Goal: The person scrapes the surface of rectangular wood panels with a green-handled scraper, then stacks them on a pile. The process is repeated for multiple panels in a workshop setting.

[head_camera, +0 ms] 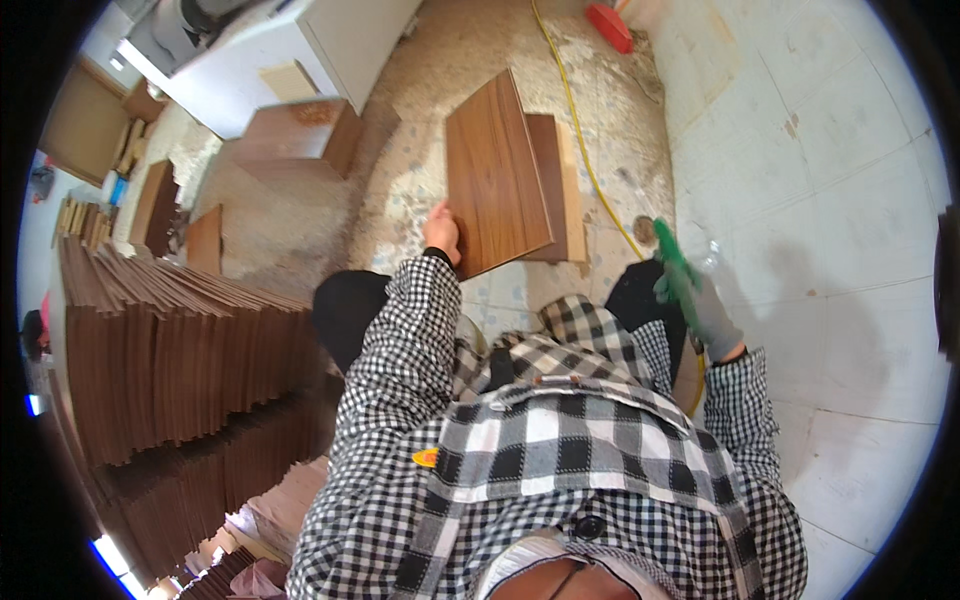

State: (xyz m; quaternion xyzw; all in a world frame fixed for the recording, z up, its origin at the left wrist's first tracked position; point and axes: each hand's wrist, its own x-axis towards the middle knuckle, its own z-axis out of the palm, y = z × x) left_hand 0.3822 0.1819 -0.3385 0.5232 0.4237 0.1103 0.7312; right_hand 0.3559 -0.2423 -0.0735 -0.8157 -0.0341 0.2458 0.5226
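My bare left hand grips the lower left edge of a wood-grain board, which is tilted up from the floor. Beneath the board lie a darker brown panel and a pale panel, both partly covered by it. My right hand, in a grey and green work glove, is out beside my right knee near the wall, apart from the boards. A yellow hose runs along the floor and passes behind this glove. Blur hides whether the gloved fingers hold anything.
Tall stacks of thin brown panels stand close on my left. Ahead to the left are a brown block-like stack and a white cabinet. The tiled wall rises on my right. A red object lies at the far end.
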